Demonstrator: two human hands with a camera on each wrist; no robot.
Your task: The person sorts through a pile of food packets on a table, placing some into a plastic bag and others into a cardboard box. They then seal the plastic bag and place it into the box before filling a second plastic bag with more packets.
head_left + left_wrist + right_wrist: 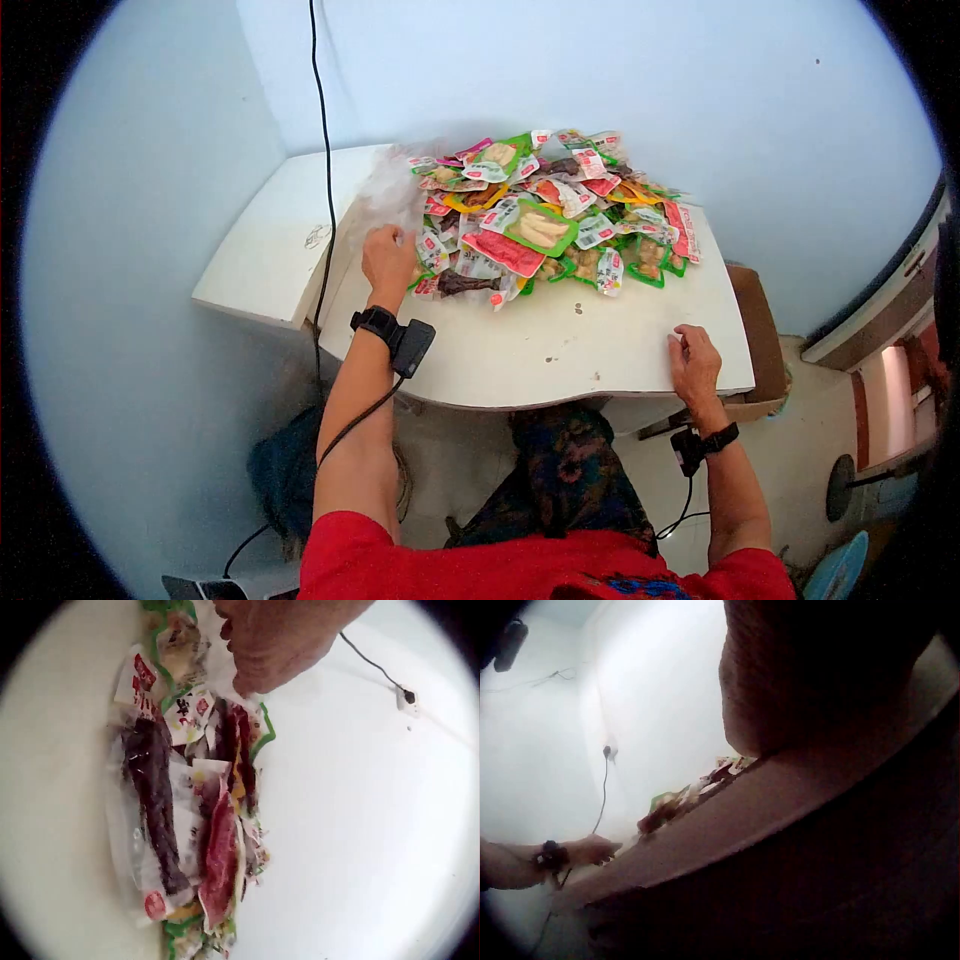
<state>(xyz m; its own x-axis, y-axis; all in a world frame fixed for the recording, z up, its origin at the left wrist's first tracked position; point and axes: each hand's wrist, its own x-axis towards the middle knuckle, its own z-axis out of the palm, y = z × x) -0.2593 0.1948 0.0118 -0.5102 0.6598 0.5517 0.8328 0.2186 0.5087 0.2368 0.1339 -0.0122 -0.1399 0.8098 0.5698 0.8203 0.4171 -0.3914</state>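
Vacuum-packed food packets point(540, 228) lie in a broad heap on the white table point(480, 350). At the heap's left side is a crumpled, see-through plastic bag point(388, 195); my left hand point(388, 262) grips its near end with curled fingers. In the left wrist view that hand point(289, 641) is above a packet with dark contents point(154, 802) and a red one point(220, 859), with whitish plastic under the fingers. My right hand point(695, 362) rests at the table's right front edge, fingers loosely curled and holding nothing; the right wrist view shows it dark and close point(802, 682).
A white raised surface point(285, 230) adjoins the table on the left, with a black cable point(325, 160) hanging across it. A cardboard box point(758, 335) stands beyond the table's right edge. Small dark spots point(578, 309) mark the tabletop. Behind is a pale wall point(650, 70).
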